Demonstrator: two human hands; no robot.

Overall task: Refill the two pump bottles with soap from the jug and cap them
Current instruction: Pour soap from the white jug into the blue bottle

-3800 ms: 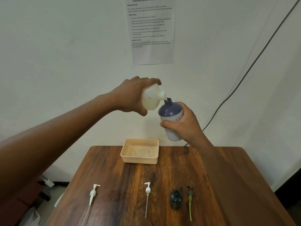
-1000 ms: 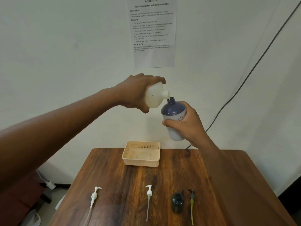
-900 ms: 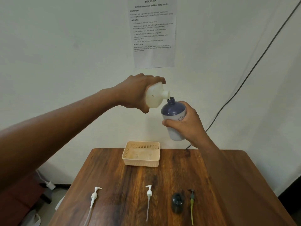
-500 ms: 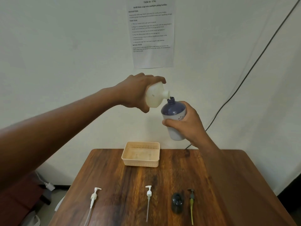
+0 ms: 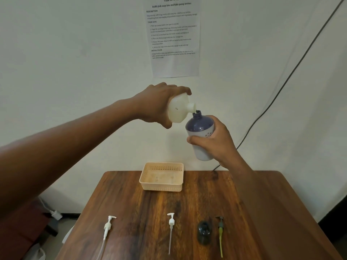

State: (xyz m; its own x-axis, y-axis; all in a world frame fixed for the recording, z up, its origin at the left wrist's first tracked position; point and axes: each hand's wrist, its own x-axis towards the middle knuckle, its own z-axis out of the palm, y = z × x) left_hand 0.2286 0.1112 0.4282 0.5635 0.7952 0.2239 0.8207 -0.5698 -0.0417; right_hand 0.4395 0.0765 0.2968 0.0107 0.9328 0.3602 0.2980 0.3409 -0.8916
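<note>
My left hand (image 5: 155, 104) grips a white soap jug (image 5: 178, 109), tipped on its side with its spout touching the open mouth of a purple-and-white pump bottle (image 5: 200, 126). My right hand (image 5: 214, 141) holds that bottle upright in the air above the table's far edge. On the wooden table (image 5: 140, 212) lie two white pump heads (image 5: 108, 227) (image 5: 171, 225), a dark second bottle (image 5: 204, 231) seen from above, and a dark pump head with a yellow-green tube (image 5: 221, 233).
A beige plastic basket (image 5: 162, 177) stands at the table's far edge, right below the jug. A printed sheet (image 5: 172, 34) hangs on the wall and a black cable (image 5: 281, 87) runs down the right. A white plug (image 5: 55, 214) lies on the floor left.
Both hands and the two containers have held the same pouring pose throughout; only the view has shifted slightly.
</note>
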